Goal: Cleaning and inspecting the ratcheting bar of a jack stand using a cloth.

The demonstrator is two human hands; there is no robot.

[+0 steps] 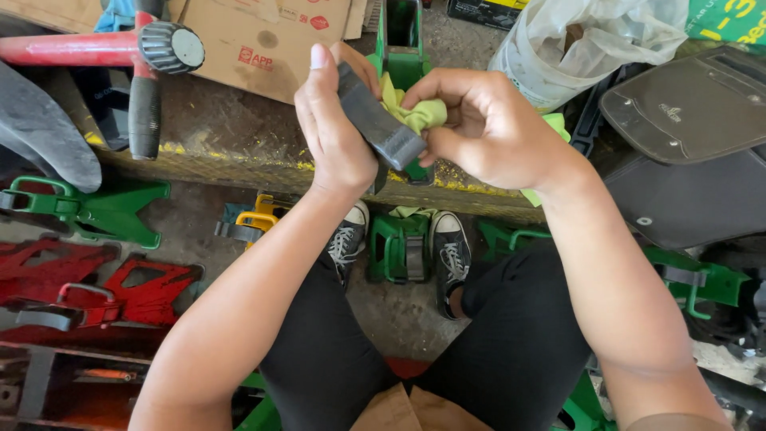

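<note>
My left hand grips a dark grey metal bar held up in front of me, tilted with its lower end toward the right. My right hand pinches a yellow-green cloth and presses it against the bar's side. The cloth's tail hangs out past my right wrist. Both hands are over my knees, and I sit with black trousers and black-and-white sneakers on a dirty concrete floor.
Green jack stands lie at left, between my feet and at right. Red stands lie at lower left. A red-handled tool, cardboard, a white plastic bag and dark mats surround a raised step.
</note>
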